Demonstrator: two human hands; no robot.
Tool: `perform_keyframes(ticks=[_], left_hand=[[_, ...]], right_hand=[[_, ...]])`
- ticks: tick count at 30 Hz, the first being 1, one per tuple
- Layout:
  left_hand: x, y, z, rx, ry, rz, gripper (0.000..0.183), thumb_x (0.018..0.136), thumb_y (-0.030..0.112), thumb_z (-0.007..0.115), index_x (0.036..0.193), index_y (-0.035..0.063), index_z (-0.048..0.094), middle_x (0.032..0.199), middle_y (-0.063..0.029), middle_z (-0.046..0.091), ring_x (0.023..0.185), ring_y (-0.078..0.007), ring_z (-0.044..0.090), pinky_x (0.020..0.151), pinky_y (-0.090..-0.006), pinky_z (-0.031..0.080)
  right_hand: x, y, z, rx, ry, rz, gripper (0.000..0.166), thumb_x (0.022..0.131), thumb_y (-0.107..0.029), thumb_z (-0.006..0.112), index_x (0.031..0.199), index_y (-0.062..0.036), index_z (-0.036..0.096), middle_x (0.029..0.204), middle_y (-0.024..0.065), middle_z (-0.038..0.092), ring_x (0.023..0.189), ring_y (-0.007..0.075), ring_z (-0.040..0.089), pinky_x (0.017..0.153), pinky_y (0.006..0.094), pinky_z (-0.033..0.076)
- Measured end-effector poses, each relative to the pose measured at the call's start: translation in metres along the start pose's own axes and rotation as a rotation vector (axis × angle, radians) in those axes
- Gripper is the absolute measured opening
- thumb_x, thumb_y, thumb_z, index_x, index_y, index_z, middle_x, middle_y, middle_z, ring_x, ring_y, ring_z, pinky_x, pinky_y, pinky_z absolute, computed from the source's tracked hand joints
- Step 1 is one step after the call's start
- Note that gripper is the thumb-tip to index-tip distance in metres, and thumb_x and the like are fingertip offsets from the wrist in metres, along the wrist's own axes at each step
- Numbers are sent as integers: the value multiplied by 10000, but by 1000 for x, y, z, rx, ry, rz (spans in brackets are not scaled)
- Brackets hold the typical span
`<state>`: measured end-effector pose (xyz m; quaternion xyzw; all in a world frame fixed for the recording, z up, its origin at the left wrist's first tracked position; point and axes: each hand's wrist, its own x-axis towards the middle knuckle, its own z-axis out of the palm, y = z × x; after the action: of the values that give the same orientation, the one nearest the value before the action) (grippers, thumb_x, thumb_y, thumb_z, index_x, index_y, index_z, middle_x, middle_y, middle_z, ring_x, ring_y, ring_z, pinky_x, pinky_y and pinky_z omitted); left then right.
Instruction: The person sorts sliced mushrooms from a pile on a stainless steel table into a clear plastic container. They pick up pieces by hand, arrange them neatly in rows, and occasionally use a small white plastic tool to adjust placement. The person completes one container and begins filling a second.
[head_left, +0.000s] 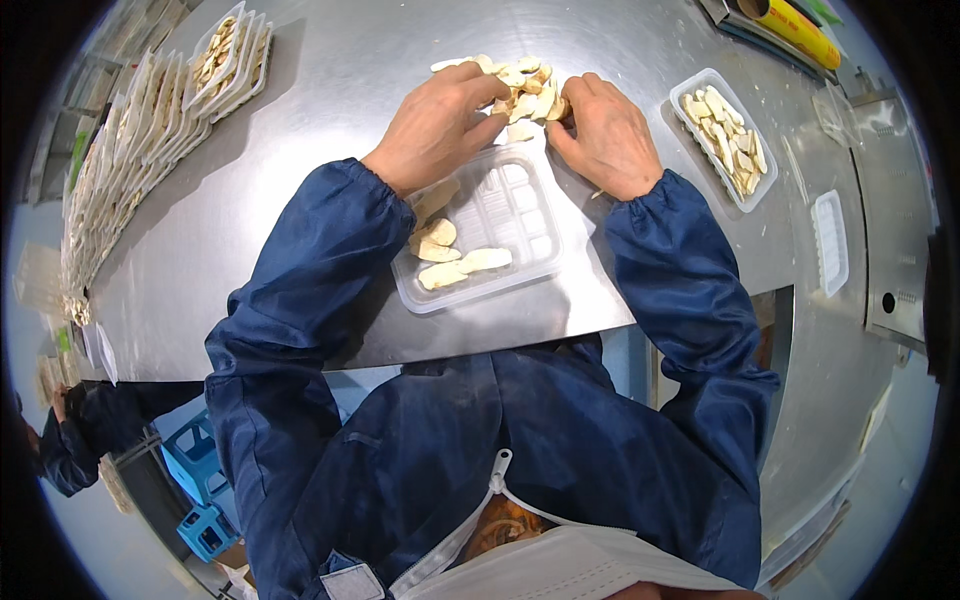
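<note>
A small pile of pale dried slices (529, 86) lies on the steel table (360, 45), between my two hands. My left hand (446, 120) reaches to the pile's left side with curled fingers; whether it grips a slice cannot be told. My right hand (604, 135) touches the pile's right edge with its thumb and fingers, and its hold is unclear too. Just below the hands sits a clear plastic tray (517, 217) with several slices (439, 251) along its left side and lower edge. My left wrist and sleeve overhang the tray's upper left corner.
A filled tray (726, 139) of slices stands at right, with an empty tray (829, 244) beyond it. Long rows of stacked filled trays (142, 135) line the left. A yellow roll box (799, 34) is at upper right. Another person's sleeve (71, 450) shows at lower left, near blue plastic stools (196, 457).
</note>
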<state>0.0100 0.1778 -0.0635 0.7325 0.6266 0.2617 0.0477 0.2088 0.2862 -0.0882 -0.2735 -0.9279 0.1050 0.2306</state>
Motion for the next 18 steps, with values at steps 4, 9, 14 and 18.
perform_keyframes(ticks=[4,9,14,18], left_hand=[[-4,-2,-4,-13,-22,-40,221,923,154,693,1080,-3,699,996,-120,667,879,-249,642,756,-338,535],[-19,-10,-21,-13,-43,-148,203,942,176,681,1091,41,712,997,-96,680,866,-214,643,700,-309,521],[-23,-15,-24,35,0,-154,191,948,191,680,1084,61,713,965,-71,685,860,-189,647,688,-315,502],[-28,-12,-25,-30,43,-73,193,943,191,685,1088,65,707,952,-64,681,865,-184,647,690,-308,488]], right_hand=[[-11,17,-10,21,45,-4,199,806,-116,635,928,38,605,903,184,598,899,358,596,794,446,486],[-28,17,-45,81,70,-157,265,813,-172,657,1011,3,675,966,155,614,914,311,580,808,410,473],[-18,-15,-33,204,-120,-461,288,791,-175,673,1060,-82,710,1094,115,612,1051,266,549,887,401,440],[-12,-15,-25,88,-148,-522,321,782,-156,670,1096,-104,706,1120,125,607,1084,263,548,907,393,448]])
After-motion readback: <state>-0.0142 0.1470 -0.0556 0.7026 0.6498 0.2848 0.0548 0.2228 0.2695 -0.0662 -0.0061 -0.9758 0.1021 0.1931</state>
